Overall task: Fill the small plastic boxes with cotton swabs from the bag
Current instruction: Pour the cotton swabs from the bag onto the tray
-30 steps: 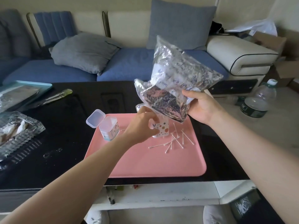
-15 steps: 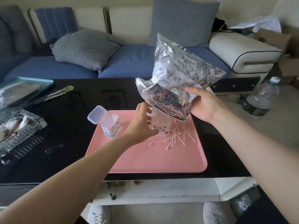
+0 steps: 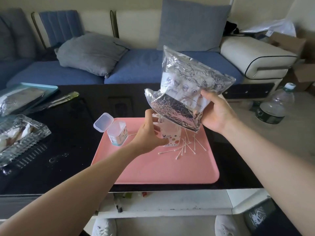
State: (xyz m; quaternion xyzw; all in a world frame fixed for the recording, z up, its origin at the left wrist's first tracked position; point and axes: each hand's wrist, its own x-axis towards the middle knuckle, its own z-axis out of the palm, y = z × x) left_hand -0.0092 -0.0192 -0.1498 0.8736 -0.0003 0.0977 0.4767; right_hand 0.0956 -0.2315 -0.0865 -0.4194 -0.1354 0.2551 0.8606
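A crinkled clear bag of cotton swabs [image 3: 189, 86] hangs tilted above the pink tray [image 3: 153, 169], gripped at its lower right by my right hand [image 3: 216, 113]. Its mouth points down over a small box with coloured dots [image 3: 172, 137], which my left hand [image 3: 150, 135] holds from the left side. A second small box [image 3: 118, 134] stands at the tray's back left with its lid [image 3: 103, 122] flipped open. Several loose swabs [image 3: 185, 147] lie on the tray just right of the dotted box.
The tray sits on a black table [image 3: 68, 133]. A glass dish [image 3: 18, 137] and a teal tray [image 3: 29, 92] with plastic wrap are at the left. A blue sofa with grey cushions runs behind. A large water bottle [image 3: 274, 104] stands on the floor at the right.
The bag has tipped a little further over the dotted box. My left hand has shifted from the box's top to its left side, fingers spread wider.
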